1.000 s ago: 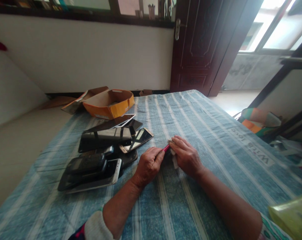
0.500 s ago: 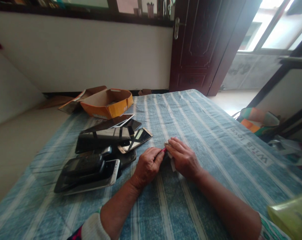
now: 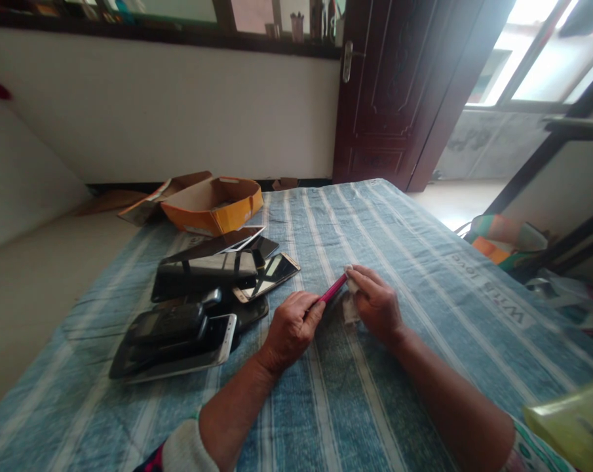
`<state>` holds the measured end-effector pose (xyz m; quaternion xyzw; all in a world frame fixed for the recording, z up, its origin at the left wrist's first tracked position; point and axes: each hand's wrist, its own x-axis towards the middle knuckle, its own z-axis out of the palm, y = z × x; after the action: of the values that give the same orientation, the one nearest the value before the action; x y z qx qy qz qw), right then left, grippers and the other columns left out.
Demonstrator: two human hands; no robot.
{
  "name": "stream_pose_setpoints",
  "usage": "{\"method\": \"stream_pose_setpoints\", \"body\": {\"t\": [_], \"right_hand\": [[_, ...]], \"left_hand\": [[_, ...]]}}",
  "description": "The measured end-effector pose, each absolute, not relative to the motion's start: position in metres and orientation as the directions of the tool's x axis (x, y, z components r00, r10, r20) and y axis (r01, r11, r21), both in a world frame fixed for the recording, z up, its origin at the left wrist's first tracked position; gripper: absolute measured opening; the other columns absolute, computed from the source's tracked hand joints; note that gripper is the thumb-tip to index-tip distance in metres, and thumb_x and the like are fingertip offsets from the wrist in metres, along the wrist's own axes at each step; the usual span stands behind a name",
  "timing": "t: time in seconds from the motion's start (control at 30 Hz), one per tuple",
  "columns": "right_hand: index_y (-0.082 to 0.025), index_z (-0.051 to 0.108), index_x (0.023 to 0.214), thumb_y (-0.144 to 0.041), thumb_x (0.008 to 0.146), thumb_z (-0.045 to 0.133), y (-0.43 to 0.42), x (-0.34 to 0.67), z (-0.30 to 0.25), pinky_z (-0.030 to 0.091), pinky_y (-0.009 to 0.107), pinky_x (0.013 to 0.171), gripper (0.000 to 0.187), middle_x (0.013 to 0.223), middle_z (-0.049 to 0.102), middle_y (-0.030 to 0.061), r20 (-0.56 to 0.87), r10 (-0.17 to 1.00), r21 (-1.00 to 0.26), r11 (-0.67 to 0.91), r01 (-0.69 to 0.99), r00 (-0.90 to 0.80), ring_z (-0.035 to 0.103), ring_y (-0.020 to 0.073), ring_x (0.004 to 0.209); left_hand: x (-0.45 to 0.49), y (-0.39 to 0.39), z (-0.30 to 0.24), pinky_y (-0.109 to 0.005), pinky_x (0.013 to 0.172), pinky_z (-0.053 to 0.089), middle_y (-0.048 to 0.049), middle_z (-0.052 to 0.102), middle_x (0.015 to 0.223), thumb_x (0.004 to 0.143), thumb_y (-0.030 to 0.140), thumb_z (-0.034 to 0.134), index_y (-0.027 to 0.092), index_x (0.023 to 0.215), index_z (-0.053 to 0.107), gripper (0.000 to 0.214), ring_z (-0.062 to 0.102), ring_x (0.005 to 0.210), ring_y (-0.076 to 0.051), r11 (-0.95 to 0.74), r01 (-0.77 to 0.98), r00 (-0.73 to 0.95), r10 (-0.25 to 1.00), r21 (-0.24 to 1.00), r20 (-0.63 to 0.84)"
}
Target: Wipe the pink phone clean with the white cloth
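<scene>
My left hand (image 3: pixel 294 322) is closed round one end of a slim pink object (image 3: pixel 334 288), pinched between thumb and fingers above the cloth. Its kind I cannot make out; it shows as a narrow bar, slanting up to the right. My right hand (image 3: pixel 379 301) is closed on a crumpled white tissue (image 3: pixel 350 308), whose loose end hangs below the fingers. The tissue touches the pink object's far end. Left of my hands lies a pile of phones and tablets, with a gold-edged phone (image 3: pixel 269 276) nearest and a silver-edged tablet (image 3: pixel 178 367) in front.
An open orange cardboard box (image 3: pixel 212 213) stands at the table's far left. A blue striped tablecloth (image 3: pixel 424 288) covers the table. At the right front edge lies a yellow plastic packet (image 3: pixel 571 419). Beyond the table are a dark red door (image 3: pixel 389 85) and a wall.
My right hand has moved right, away from my left hand, with the tissue. More of the pink object's length now shows between them. My left hand has barely moved.
</scene>
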<state>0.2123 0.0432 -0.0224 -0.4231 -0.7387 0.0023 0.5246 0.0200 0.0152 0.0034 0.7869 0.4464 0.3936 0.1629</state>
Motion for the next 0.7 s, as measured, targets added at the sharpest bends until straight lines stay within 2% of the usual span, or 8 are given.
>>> {"method": "stream_pose_setpoints", "body": {"t": [0.1,0.27,0.5,0.7], "right_hand": [[-0.019,0.066,0.119,-0.002,0.085,0.041,0.034,0.204,-0.017,0.051,0.041,0.101,0.046,0.116,0.067,0.0110,0.800,0.566,-0.356,0.714,0.603,-0.198,0.059,0.0222,0.117],[-0.013,0.067,0.114,-0.008,0.092,0.045,0.022,0.192,-0.011,0.051,0.042,0.100,0.032,0.113,0.068,0.0137,0.782,0.479,-0.185,0.789,0.585,-0.398,0.057,0.0254,0.119],[-0.014,0.068,0.112,-0.007,0.092,0.040,0.031,0.202,-0.013,0.052,0.041,0.099,0.035,0.110,0.069,0.0120,0.763,0.550,-0.227,0.720,0.656,-0.339,0.058,0.0246,0.116],[-0.017,0.067,0.114,-0.007,0.091,0.041,0.026,0.196,-0.015,0.052,0.042,0.099,0.036,0.110,0.068,0.0116,0.784,0.543,-0.254,0.723,0.642,-0.302,0.058,0.0240,0.116]], "left_hand": [[0.020,0.015,0.004,-0.032,0.075,0.050,-0.0066,0.068,0.082,0.094,0.028,0.048,0.015,0.089,0.067,0.024,0.062,0.079,-0.019,-0.548,0.568,0.293,0.832,0.614,0.471],[0.021,0.015,0.002,-0.033,0.076,0.051,-0.0073,0.068,0.083,0.095,0.029,0.047,0.015,0.087,0.066,0.025,0.063,0.080,-0.019,-0.548,0.559,0.287,0.832,0.622,0.475],[0.022,0.015,0.000,-0.033,0.075,0.051,-0.0066,0.068,0.084,0.093,0.028,0.050,0.015,0.091,0.066,0.020,0.062,0.080,-0.019,-0.572,0.575,0.312,0.814,0.585,0.490],[0.022,0.015,0.002,-0.034,0.076,0.051,-0.0070,0.068,0.084,0.093,0.028,0.049,0.015,0.090,0.066,0.021,0.062,0.080,-0.020,-0.574,0.575,0.314,0.813,0.583,0.491]]}}
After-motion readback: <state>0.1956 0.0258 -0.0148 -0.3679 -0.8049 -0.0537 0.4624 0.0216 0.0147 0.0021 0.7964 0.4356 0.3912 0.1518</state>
